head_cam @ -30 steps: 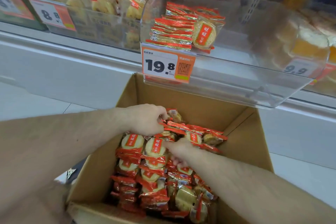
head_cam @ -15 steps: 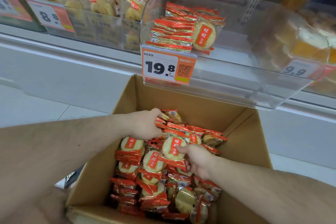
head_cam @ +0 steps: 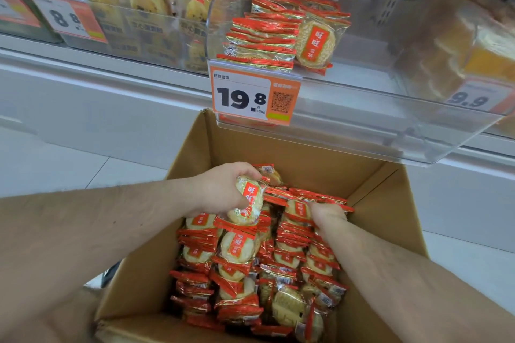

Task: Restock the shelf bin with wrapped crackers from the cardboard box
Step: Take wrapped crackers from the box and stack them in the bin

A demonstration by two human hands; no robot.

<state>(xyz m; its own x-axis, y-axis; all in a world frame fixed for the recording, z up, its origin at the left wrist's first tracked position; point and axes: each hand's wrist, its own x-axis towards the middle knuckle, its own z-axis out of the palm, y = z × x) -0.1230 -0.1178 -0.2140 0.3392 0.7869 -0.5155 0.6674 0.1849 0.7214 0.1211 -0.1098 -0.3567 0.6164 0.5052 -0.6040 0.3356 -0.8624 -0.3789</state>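
An open cardboard box (head_cam: 390,211) below me holds several rows of red-and-gold wrapped crackers (head_cam: 239,267). My left hand (head_cam: 220,192) grips a small bunch of packets (head_cam: 249,202), lifted slightly above the rows at the box's far left. My right hand (head_cam: 326,216) is pushed down among the packets at the far right of the box, its fingers curled round some of them and mostly hidden. Above the box, the clear shelf bin (head_cam: 362,125) holds a small stack of the same crackers (head_cam: 267,33) at its left end behind a 19.8 price tag (head_cam: 252,97).
Left of the bin stands another clear bin (head_cam: 156,33) with yellow-wrapped pastries and an 8.8 tag. On the right, a bin of pale cakes (head_cam: 473,53) carries a 9.9 tag. A white shelf base (head_cam: 111,108) and pale floor tiles (head_cam: 55,164) lie behind the box.
My left hand has turned and lifted a bunch of packets up from the rows. My right hand has moved from the middle packets to the far right row and dug in.
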